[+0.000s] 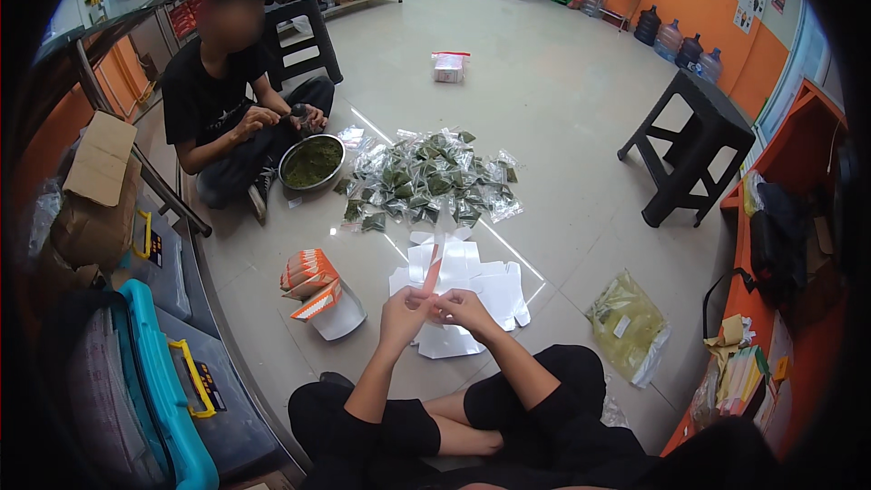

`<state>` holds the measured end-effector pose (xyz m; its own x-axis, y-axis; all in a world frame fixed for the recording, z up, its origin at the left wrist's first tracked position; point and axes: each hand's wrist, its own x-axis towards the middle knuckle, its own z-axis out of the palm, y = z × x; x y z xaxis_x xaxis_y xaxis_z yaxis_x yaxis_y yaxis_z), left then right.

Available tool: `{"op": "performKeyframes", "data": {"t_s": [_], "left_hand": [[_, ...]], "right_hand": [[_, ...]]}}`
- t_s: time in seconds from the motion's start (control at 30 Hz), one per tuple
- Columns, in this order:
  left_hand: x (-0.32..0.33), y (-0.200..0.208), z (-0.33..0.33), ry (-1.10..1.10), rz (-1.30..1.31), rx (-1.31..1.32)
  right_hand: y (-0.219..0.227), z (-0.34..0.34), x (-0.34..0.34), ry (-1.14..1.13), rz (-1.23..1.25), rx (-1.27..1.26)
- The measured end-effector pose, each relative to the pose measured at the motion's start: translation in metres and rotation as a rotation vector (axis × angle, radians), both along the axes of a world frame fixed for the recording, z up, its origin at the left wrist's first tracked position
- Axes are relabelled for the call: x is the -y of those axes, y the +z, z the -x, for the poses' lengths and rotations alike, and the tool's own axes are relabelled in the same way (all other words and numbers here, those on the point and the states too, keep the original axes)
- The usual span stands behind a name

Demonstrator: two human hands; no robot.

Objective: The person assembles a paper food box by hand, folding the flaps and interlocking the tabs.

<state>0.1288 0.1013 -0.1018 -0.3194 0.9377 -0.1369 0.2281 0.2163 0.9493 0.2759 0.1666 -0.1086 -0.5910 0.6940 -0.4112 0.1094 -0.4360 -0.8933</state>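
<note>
Above a spread of flat white carton blanks (502, 289) on the floor, my left hand (406, 313) and my right hand (464, 310) pinch the lower end of an orange-and-white carton (435, 265). The carton is held upright, narrow side toward me, its lower end hidden by my fingers. Left of my hands, several orange-and-white cartons (308, 269) stand in a cluster, with a white piece (343, 316) beside them. Just beyond the blanks lies a heap of small clear packets (426, 177) with green contents.
At the far left a person (218, 91) sits by a metal bowl (313, 163) of green powder. A yellowish-green plastic bag (628, 322) lies to my right. Black stools (689, 145) stand about. Storage boxes (213, 399) line the left, an orange shelf (739, 308) the right.
</note>
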Motion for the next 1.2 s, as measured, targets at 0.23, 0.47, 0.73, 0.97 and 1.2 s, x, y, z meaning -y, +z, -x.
{"op": "performKeyframes", "data": {"t_s": [0.23,0.47,0.73,0.97,1.2], "left_hand": [[0.002,0.025,-0.008,0.107,-0.032,-0.156],[0.001,0.018,0.002,0.119,-0.114,-0.09],[-0.002,0.02,-0.005,0.171,-0.201,0.013],[-0.005,0.02,-0.025,0.288,-0.275,0.189],[-0.006,0.02,-0.041,0.357,-0.349,0.466]], "right_hand": [[-0.01,0.001,0.0,-0.047,0.046,-0.086],[-0.01,0.006,0.002,-0.066,0.032,-0.14],[-0.004,0.009,0.007,-0.154,0.005,-0.213],[-0.001,0.007,0.006,-0.266,-0.045,-0.244],[0.006,0.01,0.007,-0.357,-0.146,-0.271]]}}
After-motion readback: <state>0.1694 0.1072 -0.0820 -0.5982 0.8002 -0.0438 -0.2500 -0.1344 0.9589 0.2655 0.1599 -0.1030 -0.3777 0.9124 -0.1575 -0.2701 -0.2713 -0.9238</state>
